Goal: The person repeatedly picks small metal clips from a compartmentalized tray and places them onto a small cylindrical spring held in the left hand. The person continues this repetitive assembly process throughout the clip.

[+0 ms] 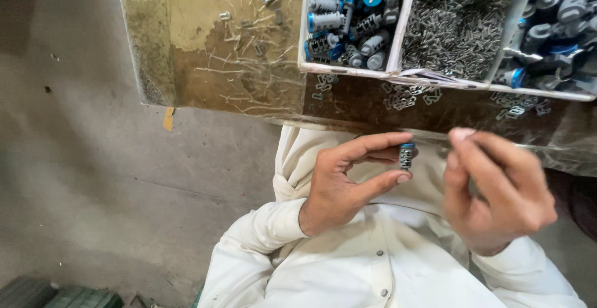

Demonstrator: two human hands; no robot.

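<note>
The left hand (339,183) pinches a small grey cylinder with a blue cap (407,156) between thumb and fingers, upright, above the person's lap. The right hand (497,193) is beside it with fingers curled; I cannot tell if it holds anything. Past the hands is the counter (211,47) with little metal clips (404,100) on it. On it sit white trays (398,28): two with more grey and blue cylinders (348,19), one between them with tiny metal pieces (457,22).
</note>
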